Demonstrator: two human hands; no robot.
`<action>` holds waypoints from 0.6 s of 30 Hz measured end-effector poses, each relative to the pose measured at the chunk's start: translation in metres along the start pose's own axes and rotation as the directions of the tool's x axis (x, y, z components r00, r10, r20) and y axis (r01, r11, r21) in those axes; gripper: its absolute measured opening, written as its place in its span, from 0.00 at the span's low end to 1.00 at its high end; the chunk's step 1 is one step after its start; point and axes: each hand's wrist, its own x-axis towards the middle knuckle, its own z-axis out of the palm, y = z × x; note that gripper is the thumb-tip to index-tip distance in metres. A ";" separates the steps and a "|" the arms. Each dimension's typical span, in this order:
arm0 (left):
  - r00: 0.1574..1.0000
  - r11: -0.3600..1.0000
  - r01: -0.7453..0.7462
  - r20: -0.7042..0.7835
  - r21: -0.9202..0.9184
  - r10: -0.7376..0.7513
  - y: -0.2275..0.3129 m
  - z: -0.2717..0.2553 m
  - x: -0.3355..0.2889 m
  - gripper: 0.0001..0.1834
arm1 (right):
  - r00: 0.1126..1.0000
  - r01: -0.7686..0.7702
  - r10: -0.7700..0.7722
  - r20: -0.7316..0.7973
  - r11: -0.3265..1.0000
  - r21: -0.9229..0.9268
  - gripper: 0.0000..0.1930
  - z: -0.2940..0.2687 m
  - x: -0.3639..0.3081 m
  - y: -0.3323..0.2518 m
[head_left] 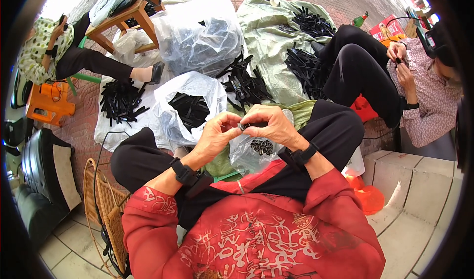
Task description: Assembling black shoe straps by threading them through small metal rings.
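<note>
My left hand (217, 134) and my right hand (272, 125) meet over my lap. Their fingertips pinch a small dark piece (243, 127), mostly covered by the fingers, so its kind is hard to make out. Just below my right hand, a clear plastic bag (241, 156) holds many small shiny metal parts (261, 147). Beyond my left hand stands an opened white plastic bag (216, 90) with flat black strips (189, 110) in it. A loose heap of black strips (244, 84) lies past my fingertips.
More black strips lie at the left (121, 100) and the right (304, 72) on spread sacks. Two people sit nearby; the right one's hands (401, 64) hold something small and dark. A wooden stool (127, 18), wicker basket (103, 195) and tiled step (395, 173) surround me.
</note>
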 end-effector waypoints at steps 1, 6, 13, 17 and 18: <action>0.998 0.996 0.053 -0.025 -0.074 -0.055 0.001 -0.002 0.001 0.03 | 0.986 0.163 -0.169 0.003 0.949 -0.271 0.11 -0.002 0.001 0.000; 0.964 0.962 0.247 -0.067 -0.115 -0.256 0.011 -0.010 0.001 0.10 | 0.936 0.314 -0.348 0.057 0.751 -0.581 0.10 0.005 0.003 0.000; 0.958 0.937 0.276 0.021 0.215 -0.287 0.017 -0.011 -0.003 0.08 | 0.950 0.289 -0.298 0.095 0.722 -0.629 0.08 0.008 0.001 0.003; 0.930 0.933 0.352 0.085 0.072 -0.357 0.019 -0.016 -0.005 0.07 | 0.949 0.301 -0.300 0.098 0.767 -0.566 0.11 0.008 0.000 0.001; 0.930 0.933 0.354 0.082 0.069 -0.359 0.019 -0.017 -0.006 0.07 | 0.953 0.285 -0.290 0.082 0.777 -0.561 0.11 0.009 -0.001 0.000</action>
